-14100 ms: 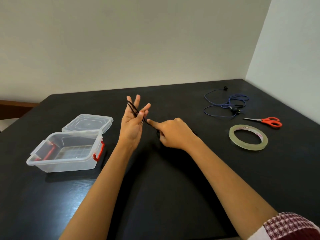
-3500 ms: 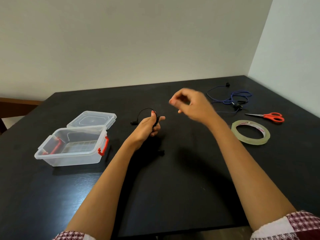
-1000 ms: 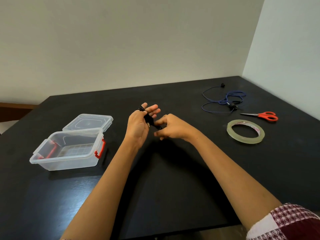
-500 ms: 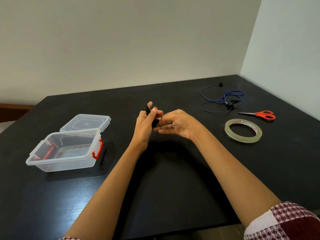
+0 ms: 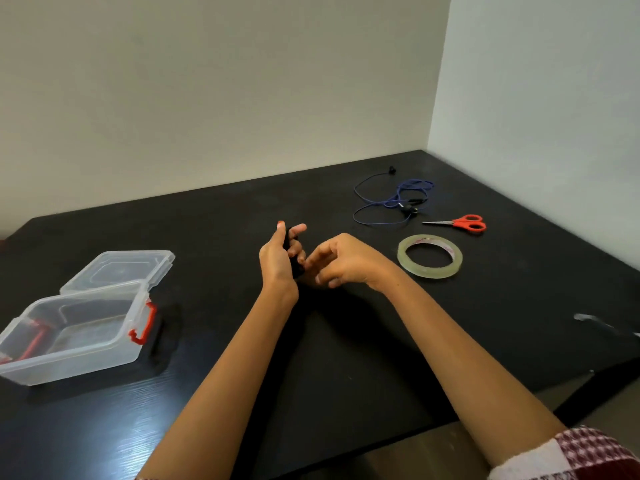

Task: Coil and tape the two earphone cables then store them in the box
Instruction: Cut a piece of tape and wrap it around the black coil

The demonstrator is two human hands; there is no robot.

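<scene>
My left hand is raised over the middle of the black table and holds a coil of black earphone cable wound round its fingers; most of the coil is hidden by the hand. My right hand is right beside it, fingers bent, fingertips at the coil's lower end. The blue earphone cable lies loose at the far right. A roll of clear tape lies flat to the right of my hands. The clear plastic box with red latches stands open at the left, its lid tipped back.
Red-handled scissors lie beyond the tape roll, near the right wall. A small shiny scrap sits by the table's right front edge. Walls close the table at the back and right.
Half a second ago my hands were touching at the coil; now the right hand has shifted slightly right and down, and the view has turned a little to the right.
</scene>
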